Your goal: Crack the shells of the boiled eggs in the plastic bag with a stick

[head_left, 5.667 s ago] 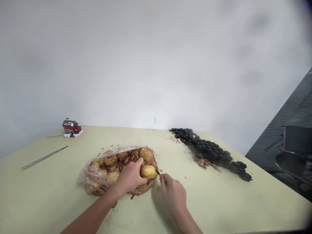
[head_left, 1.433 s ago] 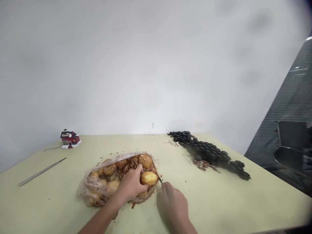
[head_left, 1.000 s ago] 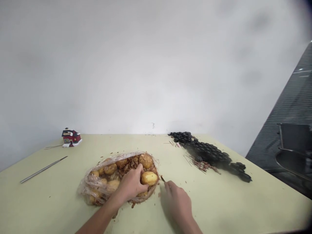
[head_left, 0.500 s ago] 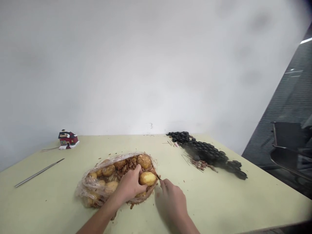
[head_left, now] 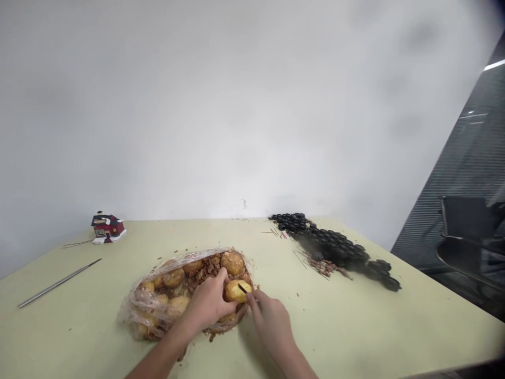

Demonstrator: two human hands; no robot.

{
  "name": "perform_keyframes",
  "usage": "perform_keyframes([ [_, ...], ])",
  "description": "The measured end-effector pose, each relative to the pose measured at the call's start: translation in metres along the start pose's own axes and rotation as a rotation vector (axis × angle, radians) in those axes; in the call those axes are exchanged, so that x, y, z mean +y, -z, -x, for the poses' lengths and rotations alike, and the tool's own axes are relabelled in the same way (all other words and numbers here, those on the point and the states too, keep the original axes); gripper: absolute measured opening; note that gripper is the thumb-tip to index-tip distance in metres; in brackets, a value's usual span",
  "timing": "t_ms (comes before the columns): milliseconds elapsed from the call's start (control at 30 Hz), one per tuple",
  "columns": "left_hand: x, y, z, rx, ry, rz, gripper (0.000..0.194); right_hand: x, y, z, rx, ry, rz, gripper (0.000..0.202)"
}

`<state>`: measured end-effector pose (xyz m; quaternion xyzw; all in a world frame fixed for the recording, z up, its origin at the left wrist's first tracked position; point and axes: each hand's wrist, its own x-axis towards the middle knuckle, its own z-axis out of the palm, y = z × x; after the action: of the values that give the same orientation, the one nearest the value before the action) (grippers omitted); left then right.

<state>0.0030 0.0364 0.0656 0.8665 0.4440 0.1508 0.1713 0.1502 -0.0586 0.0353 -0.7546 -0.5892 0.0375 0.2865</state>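
Note:
A clear plastic bag (head_left: 138, 310) lies open on the table, holding several potatoes and brown peel shavings (head_left: 205, 269). At its right end my left hand (head_left: 209, 301) grips a pale yellow peeled potato (head_left: 233, 291) between thumb and fingers. My right hand (head_left: 272, 322) is closed around a thin dark tool (head_left: 242, 288), most of it hidden in the fingers. The tool's tip lies over the upper face of that potato.
A thin metal rod (head_left: 59, 283) and a small red house model (head_left: 107, 227) are on the left of the pale green table (head_left: 355, 326). Black linked pieces (head_left: 335, 246), thin sticks and reddish scraps (head_left: 327, 266) lie at the right. A dark chair (head_left: 467, 221) stands beyond.
My right hand has moved slightly left, bringing the dark tool's tip from the potato's right edge onto its face. My left hand keeps its hold on the potato.

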Motion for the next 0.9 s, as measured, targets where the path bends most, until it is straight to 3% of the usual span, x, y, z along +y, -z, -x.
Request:
perform_keyframes([
  [267,0.001,0.001,0.0,-0.008,0.004,-0.012,0.031,-0.004,0.005,-0.005,0.014,-0.094,0.101,0.032],
  [433,0.002,0.002,0.001,-0.008,0.012,-0.014,0.029,-0.009,0.01,-0.004,-0.008,-0.023,0.069,0.029],
  [700,0.003,0.003,0.001,0.0,0.003,-0.001,0.03,-0.003,0.016,-0.008,0.002,-0.046,0.063,0.039],
  [900,0.003,0.003,0.002,-0.003,0.011,-0.006,0.029,-0.007,0.012,-0.01,-0.013,-0.026,0.059,0.032],
])
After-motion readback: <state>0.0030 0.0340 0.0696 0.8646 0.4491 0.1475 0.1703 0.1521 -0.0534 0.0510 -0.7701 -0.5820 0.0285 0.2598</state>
